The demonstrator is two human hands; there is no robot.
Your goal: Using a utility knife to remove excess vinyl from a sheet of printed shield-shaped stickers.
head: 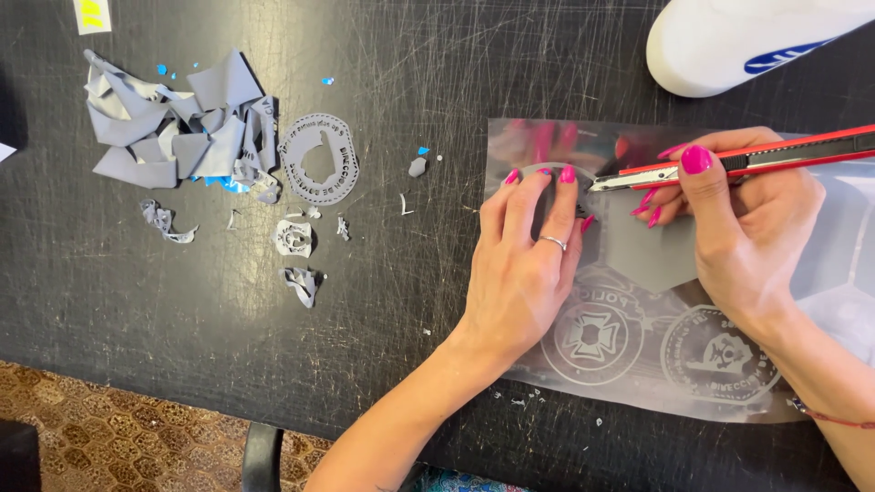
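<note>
Head view: on a scratched black table (383,301), a left hand (524,264) lies flat with fingers spread lightly on a clear film sheet (820,273) bearing grey round emblems, pinning it down. The right hand (743,223), just right of the left one on the same sheet, is closed in a pinch around a red utility knife (729,164), whose blade tip meets the film beside the left fingertips (567,175). Well left of the sheet sits a heap of grey vinyl scraps (182,128). Above the sheet's top edge rests a white bottle (729,41).
</note>
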